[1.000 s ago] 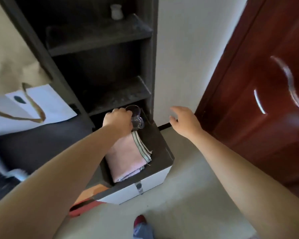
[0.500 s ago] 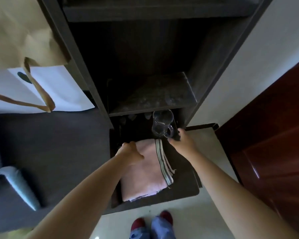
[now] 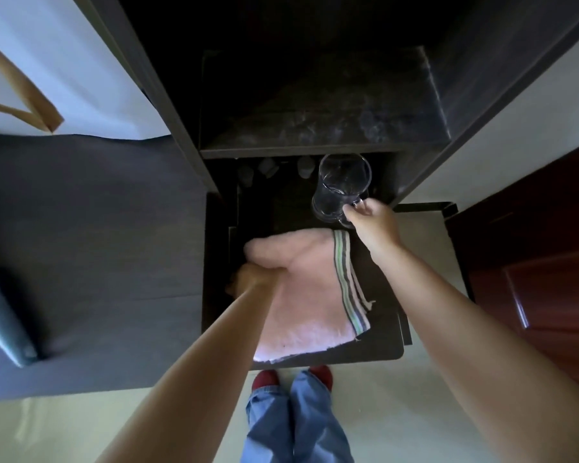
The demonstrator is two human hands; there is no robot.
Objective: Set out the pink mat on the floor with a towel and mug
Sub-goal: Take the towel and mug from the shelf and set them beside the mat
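A folded pink towel (image 3: 310,292) with a grey and green striped edge lies on the dark low ledge (image 3: 385,339) at the foot of the shelf unit. My left hand (image 3: 253,279) grips the towel's left edge, its fingers tucked under the cloth. A clear glass mug (image 3: 341,188) is held a little above the ledge, behind the towel. My right hand (image 3: 371,218) is closed on the mug's handle. No pink mat is in view.
A dark shelf unit (image 3: 318,135) rises over the ledge. A dark tabletop (image 3: 91,248) with a white paper bag (image 3: 74,71) lies to the left. A red-brown door (image 3: 542,262) stands to the right. My feet (image 3: 291,377) stand on pale floor below the ledge.
My left hand let go of the mug and moved down to the towel's left edge. My right hand came in and took the mug's handle. The view tilted down.
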